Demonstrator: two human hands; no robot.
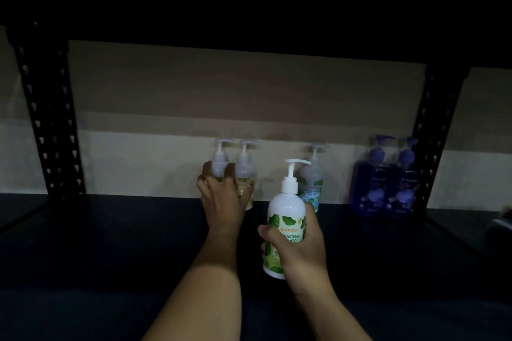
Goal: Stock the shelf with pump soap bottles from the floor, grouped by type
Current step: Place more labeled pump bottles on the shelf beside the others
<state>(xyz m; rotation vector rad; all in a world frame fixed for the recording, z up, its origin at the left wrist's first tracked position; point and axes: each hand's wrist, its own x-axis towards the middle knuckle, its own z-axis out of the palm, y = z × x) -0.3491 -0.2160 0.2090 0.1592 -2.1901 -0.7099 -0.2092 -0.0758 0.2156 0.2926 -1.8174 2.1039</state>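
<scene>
My right hand (300,246) grips a white pump bottle with green leaves on its label (285,219), held upright just above the dark shelf board (110,243). My left hand (224,192) reaches to the back of the shelf, its fingers curled round the left one of two yellow-labelled pump bottles (220,166). The other yellow bottle (245,174) stands right beside it. A blue-green labelled pump bottle (313,177) stands behind the held bottle. Two purple pump bottles (388,183) stand side by side at the back right.
Black perforated uprights frame the shelf at the left (47,119) and the right (435,133). An upper shelf board (249,8) hangs low overhead. A pale wall (166,108) closes the back. The scene is dim.
</scene>
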